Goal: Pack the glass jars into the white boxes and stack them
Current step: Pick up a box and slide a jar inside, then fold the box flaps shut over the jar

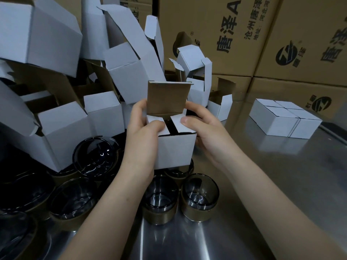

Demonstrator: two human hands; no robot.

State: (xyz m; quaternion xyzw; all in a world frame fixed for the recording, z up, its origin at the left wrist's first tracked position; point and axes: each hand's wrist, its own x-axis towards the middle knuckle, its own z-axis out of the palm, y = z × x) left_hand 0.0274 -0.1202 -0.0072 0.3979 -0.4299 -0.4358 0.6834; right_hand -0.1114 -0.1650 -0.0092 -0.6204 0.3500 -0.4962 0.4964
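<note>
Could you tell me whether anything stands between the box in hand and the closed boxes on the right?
Nothing visible does: only bare steel table lies between the held box and the closed boxes.

Four closed white boxes (277, 121), one half-closed box (175, 151), at least seven glass jars (200, 197), many open boxes (62, 128).

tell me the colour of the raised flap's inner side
Plain brown on the raised flap, clearest in the head view.

I see one white box (175, 150) raised above the smoky glass jars (200, 197), side flaps folded in, lid flap upright. The jars stand open-mouthed on the tabletop (281, 175); four closed boxes (283, 121) form a square at right.
</note>
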